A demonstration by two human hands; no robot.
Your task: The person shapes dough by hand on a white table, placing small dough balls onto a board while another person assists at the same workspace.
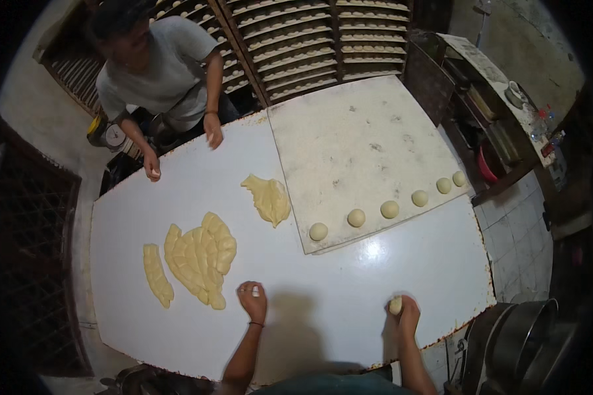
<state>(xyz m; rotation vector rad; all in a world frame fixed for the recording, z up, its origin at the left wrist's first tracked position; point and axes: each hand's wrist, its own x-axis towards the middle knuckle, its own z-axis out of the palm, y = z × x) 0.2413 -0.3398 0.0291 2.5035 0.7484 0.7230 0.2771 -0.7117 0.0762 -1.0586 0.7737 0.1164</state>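
Observation:
My right hand (408, 316) is closed around a small piece of dough (395, 305) near the table's front right edge. My left hand (252, 301) rests over the white table with its fingers curled in. A small pale spot shows at those fingers, too small to name. Beyond it, to the left, lies a large slab of yellowish dough (201, 257) scored into pieces. Beside that slab is a separate dough strip (157, 275). Farther off, a loose flap of dough (269, 199) lies against the board's left edge.
A floured board (349, 145) covers the far right of the table (349, 296), with several round dough balls (389, 209) along its near edge. A co-worker (165, 72) stands across, hands at the far edge. Behind are racks of dough trays (290, 46); a scale (114, 135) stands left.

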